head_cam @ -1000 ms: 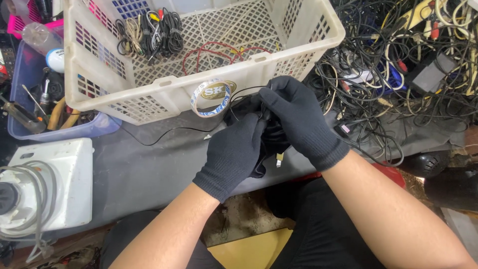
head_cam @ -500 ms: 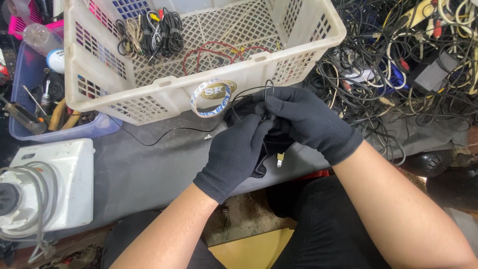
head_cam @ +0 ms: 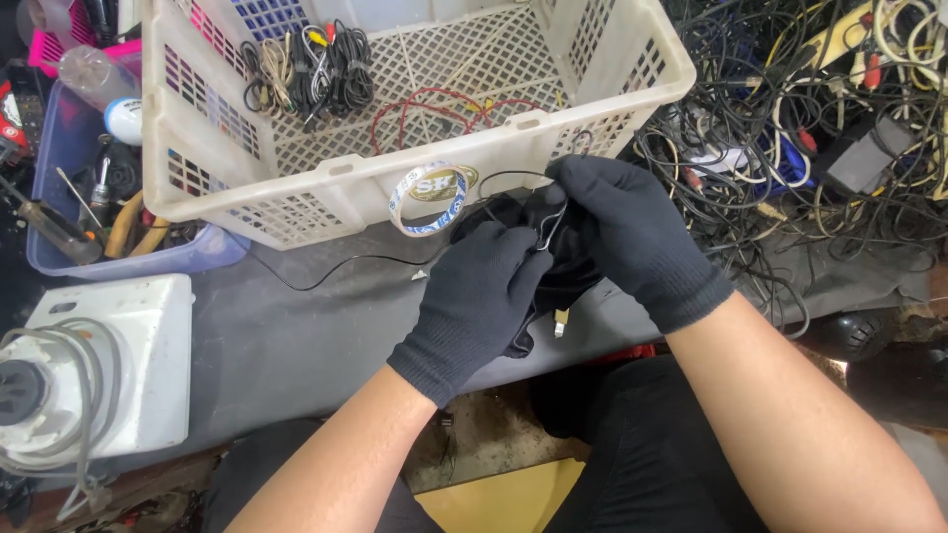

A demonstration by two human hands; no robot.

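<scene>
Both my hands wear black gloves and meet just in front of a white lattice basket (head_cam: 632, 94). My left hand (head_cam: 474, 301) and my right hand (head_cam: 632, 237) are closed together on a bundle of thin black cable (head_cam: 538, 232), with a loop of it showing between the fingers. One strand of the cable (head_cam: 336, 276) trails left across the grey table. A small plug end (head_cam: 560, 323) hangs below my hands. A roll of tape (head_cam: 430, 197) leans on the basket's front wall, just left of my hands.
Coiled black cables (head_cam: 316, 64) and red wire (head_cam: 434, 109) lie inside the basket. A big tangle of cables and adapters (head_cam: 820, 128) fills the right. A blue tub of tools (head_cam: 89, 212) and a white appliance (head_cam: 99, 365) sit at left.
My right hand has shifted slightly right and turned, working the cable loop. My left hand has stayed on the bundle. The view has drifted a little.
</scene>
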